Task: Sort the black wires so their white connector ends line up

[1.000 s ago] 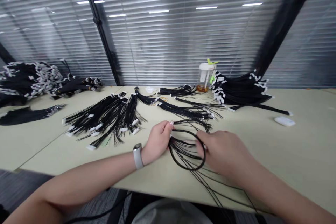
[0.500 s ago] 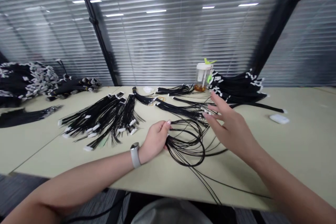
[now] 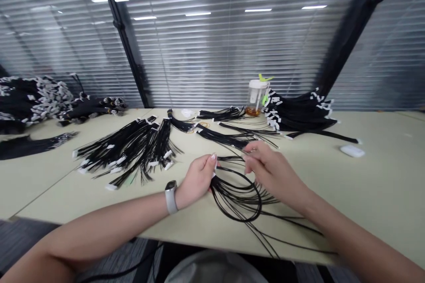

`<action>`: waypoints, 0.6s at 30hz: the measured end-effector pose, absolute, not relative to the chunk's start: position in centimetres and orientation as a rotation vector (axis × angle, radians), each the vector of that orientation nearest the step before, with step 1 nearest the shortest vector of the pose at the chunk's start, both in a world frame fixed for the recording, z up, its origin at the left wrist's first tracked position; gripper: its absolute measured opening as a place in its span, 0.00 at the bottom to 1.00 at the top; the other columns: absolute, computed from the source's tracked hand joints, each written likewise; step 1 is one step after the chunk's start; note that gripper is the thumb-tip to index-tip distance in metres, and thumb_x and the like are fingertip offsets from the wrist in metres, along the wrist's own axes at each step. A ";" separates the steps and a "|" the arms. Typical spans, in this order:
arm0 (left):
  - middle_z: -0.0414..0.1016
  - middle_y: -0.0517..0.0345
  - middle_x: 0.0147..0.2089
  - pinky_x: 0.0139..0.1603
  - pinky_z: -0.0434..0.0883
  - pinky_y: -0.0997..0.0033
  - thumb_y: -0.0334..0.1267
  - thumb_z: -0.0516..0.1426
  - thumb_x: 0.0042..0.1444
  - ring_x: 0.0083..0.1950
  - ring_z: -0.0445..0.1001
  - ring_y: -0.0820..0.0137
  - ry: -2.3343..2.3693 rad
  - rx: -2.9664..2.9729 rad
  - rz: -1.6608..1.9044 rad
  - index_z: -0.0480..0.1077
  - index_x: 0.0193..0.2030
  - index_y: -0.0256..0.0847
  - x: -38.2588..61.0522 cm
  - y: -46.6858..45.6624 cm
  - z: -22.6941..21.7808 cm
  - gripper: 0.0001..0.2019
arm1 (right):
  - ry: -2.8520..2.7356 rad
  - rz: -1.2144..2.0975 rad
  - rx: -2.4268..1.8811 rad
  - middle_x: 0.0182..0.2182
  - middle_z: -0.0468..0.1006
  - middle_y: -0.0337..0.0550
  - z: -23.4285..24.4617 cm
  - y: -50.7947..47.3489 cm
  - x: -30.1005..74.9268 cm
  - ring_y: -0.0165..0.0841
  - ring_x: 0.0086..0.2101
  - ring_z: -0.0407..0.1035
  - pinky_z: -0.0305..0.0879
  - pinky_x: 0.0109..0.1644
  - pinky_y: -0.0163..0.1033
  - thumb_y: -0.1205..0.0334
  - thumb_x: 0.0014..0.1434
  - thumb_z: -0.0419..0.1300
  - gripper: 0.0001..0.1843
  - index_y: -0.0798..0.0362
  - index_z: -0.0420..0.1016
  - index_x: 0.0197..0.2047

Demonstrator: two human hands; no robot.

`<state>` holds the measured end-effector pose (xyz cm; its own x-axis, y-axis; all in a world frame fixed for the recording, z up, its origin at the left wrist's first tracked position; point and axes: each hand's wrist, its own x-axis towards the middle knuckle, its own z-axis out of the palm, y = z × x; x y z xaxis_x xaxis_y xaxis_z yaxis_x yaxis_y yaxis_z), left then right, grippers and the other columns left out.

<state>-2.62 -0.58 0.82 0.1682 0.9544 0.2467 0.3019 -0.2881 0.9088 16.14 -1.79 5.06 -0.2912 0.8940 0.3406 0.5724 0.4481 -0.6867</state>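
Note:
My left hand (image 3: 198,177), with a white watch on its wrist, is closed in a pinch on one end of a bundle of thin black wires (image 3: 237,194) lying on the pale table (image 3: 365,185). The wires curl into a loop between my hands and trail off toward the table's front edge. My right hand (image 3: 270,169) hovers over the far side of the loop with its fingers curled and pinched on a few strands. Both hands sit near the front middle of the table.
Fanned bunches of black wires with white connectors (image 3: 133,148) lie to the left. More bundles (image 3: 232,139) and a large pile (image 3: 299,112) sit behind. A clear cup with a white lid (image 3: 256,97), a small white object (image 3: 352,151) and far-left heaps (image 3: 33,99) also stand there.
My right hand first lifted open and reached toward the back bundles, then came back down and closed on the loop's strands. The left hand stayed pinched on the wire ends.

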 end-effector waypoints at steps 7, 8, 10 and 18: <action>0.58 0.63 0.23 0.29 0.59 0.76 0.48 0.44 0.59 0.27 0.57 0.76 1.157 1.797 1.160 0.59 0.24 0.37 -2.6 -0.9 0.8 0.19 | -2.166 0.398 -1.290 0.20 0.69 0.36 4.2 -2.0 14.8 0.27 0.22 0.61 0.52 0.27 0.34 0.60 0.59 0.47 0.12 0.53 0.67 0.28; 0.59 0.63 0.23 0.29 0.59 0.76 0.48 0.44 0.59 0.27 0.58 0.75 1.160 1.801 1.157 0.60 0.25 0.37 -2.6 -0.9 0.8 0.19 | -2.158 0.386 -1.299 0.20 0.69 0.36 4.2 -2.0 14.8 0.27 0.22 0.61 0.52 0.27 0.34 0.60 0.59 0.47 0.13 0.53 0.67 0.28; 0.60 0.63 0.24 0.30 0.59 0.76 0.47 0.44 0.59 0.27 0.59 0.75 1.169 1.801 1.154 0.62 0.26 0.37 -2.6 -0.9 0.8 0.19 | -2.138 0.355 -1.310 0.19 0.68 0.35 4.2 -2.0 14.8 0.27 0.22 0.60 0.52 0.27 0.34 0.59 0.60 0.47 0.13 0.53 0.65 0.27; 0.61 0.63 0.23 0.30 0.59 0.77 0.47 0.43 0.59 0.26 0.59 0.76 1.181 1.818 1.141 0.64 0.27 0.36 -2.6 -1.1 0.8 0.19 | -2.190 0.269 -1.313 0.19 0.66 0.35 4.3 -2.1 14.4 0.27 0.22 0.59 0.50 0.27 0.33 0.61 0.59 0.46 0.14 0.53 0.62 0.23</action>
<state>-2.59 -1.11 0.79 0.2047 0.9303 0.3042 0.3363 -0.3588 0.8708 14.41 -2.13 4.33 -0.3588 0.8594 0.3643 0.7455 0.4987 -0.4422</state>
